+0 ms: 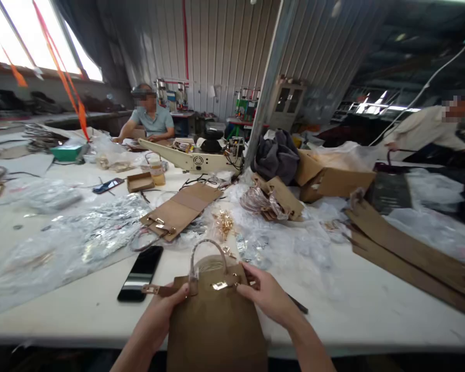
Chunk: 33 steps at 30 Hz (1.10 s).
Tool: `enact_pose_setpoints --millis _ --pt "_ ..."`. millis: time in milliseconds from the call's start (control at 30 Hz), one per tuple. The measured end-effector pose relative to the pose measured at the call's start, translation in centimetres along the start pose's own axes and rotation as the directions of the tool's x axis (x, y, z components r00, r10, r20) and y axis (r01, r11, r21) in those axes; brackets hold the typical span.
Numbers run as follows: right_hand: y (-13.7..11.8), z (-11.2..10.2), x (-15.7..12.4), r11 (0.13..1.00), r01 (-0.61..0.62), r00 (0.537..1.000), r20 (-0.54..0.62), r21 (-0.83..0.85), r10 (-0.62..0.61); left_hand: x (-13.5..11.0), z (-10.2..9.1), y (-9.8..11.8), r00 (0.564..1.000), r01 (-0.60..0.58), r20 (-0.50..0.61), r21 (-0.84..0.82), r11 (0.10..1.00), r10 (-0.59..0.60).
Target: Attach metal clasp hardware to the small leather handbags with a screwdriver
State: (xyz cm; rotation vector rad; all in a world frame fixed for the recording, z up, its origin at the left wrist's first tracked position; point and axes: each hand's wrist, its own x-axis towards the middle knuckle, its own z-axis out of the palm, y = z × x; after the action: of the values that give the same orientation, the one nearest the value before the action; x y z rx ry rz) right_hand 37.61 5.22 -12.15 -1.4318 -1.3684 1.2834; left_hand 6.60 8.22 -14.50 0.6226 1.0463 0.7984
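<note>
A brown handbag panel (217, 320) with a looped handle (208, 242) leans at the table's front edge. My left hand (169, 305) is closed on its upper left edge, the thumb on the front beside a short strap (160, 290) with metal hardware at its end. My right hand (261, 289) pinches the upper right corner, its thumb near a strap end by the gold-coloured clasp (219, 285). Fingers behind the panel are partly hidden. A black phone (140, 274) lies left of my left hand. A dark thin tool (297, 304) lies partly behind my right wrist.
Another brown bag panel (182, 209) lies ahead, near a pile of gold-coloured metal fittings (223, 225). Plastic bags (93, 227) cover the left side. Long brown pieces (406, 253) lie right, with a cardboard box (335, 178) behind. A person (153, 121) sits across; another stands far right.
</note>
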Motion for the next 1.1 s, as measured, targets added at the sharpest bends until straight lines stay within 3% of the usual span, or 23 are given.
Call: enact_pose_setpoints --millis 67,167,233,300,400,500,700,833,933,1100 --pt "-0.6 -1.8 0.6 0.998 -0.008 1.000 -0.028 -0.064 0.007 -0.1 0.1 0.0 1.000 0.000 -0.023 0.001 1.000 0.000" --pt "-2.1 -2.9 3.2 0.958 0.101 0.970 -0.186 -0.268 -0.154 -0.1 0.2 0.0 1.000 -0.013 -0.014 -0.006 1.000 0.013" --pt "-2.9 -2.3 5.9 0.888 0.154 0.949 -0.187 -0.434 -0.256 0.0 0.1 -0.1 1.000 -0.023 -0.001 -0.011 1.000 0.023" --pt "-2.9 -1.1 8.6 0.819 0.145 0.955 -0.138 -0.555 -0.262 -0.1 0.1 -0.1 0.999 -0.031 -0.007 -0.018 0.999 0.031" --pt "-1.5 0.9 11.3 0.797 0.092 0.969 -0.131 -0.597 -0.210 -0.2 0.2 -0.3 0.999 -0.041 -0.024 -0.035 0.999 0.041" --pt "0.2 1.9 12.1 0.803 0.042 0.969 -0.171 -0.595 -0.178 -0.4 0.3 -0.4 0.998 -0.061 -0.016 -0.061 0.996 0.060" --pt "0.3 1.0 11.1 0.836 0.051 0.955 -0.219 -0.547 -0.201 -0.3 0.4 -0.9 0.995 -0.082 -0.073 -0.110 0.991 0.074" --pt "-0.9 0.1 9.8 0.907 0.167 0.914 -0.285 -0.387 -0.290 -0.3 0.2 -0.9 0.996 -0.079 -0.042 -0.099 0.992 0.076" --pt "-1.4 0.2 7.9 0.933 0.244 0.922 -0.233 -0.264 -0.308 -0.4 0.2 -0.9 0.993 -0.104 -0.060 -0.110 0.988 0.098" --pt "-1.5 0.9 2.6 0.829 0.350 0.886 -0.132 -0.436 -0.444 -0.8 0.5 -0.9 0.995 -0.096 -0.055 -0.145 0.985 0.089"
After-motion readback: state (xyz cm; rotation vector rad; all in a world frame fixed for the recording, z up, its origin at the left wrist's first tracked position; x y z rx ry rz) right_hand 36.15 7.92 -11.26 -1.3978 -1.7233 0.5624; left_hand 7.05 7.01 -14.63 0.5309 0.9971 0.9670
